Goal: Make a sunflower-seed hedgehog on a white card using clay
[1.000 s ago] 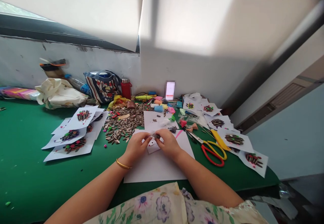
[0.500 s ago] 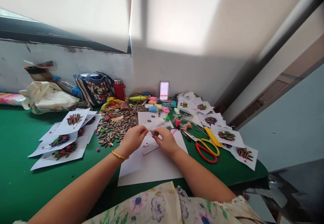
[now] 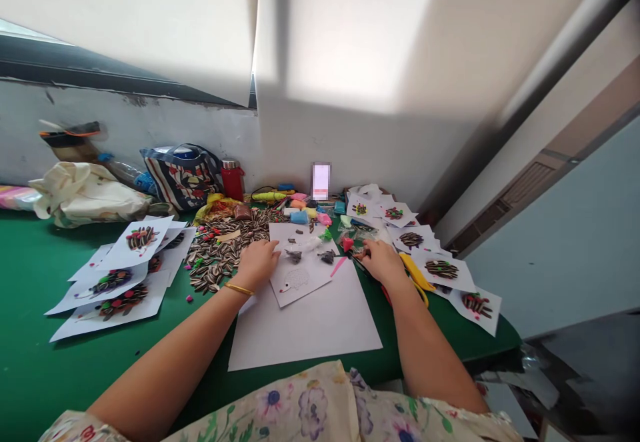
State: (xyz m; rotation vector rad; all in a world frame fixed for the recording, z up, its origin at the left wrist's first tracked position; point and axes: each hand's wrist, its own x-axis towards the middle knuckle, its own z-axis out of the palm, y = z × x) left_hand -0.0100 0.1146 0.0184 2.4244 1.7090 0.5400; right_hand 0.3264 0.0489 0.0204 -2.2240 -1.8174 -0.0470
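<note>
My left hand (image 3: 259, 265) rests at the left edge of a small white sheet with a dotted hedgehog drawing (image 3: 297, 281), its fingers loosely apart and holding nothing that I can see. Two dark lumps in crumpled clear wrap, one on the left (image 3: 293, 256) and one on the right (image 3: 327, 257), lie on that sheet. Over to the right, my right hand (image 3: 384, 263) reaches down by small bags of coloured clay (image 3: 347, 243), fingers apart. Its wrist partly covers the scissors, whose yellow handle (image 3: 425, 295) shows beside it. A larger white sheet (image 3: 305, 335) lies underneath the drawing.
Striped seeds (image 3: 215, 259) are heaped left of the sheets. Finished seed pictures lie in a left stack (image 3: 113, 299) and a right row (image 3: 443, 270). Behind stand a striped bag (image 3: 183, 179), a red bottle (image 3: 232, 181) and a lit phone (image 3: 321, 182). The green table (image 3: 200, 369) ends at right.
My hands have parted from above the drawing. The left moved slightly left; the right moved right towards the clay bags and scissors. The dark wrapped lumps now lie uncovered on the sheet.
</note>
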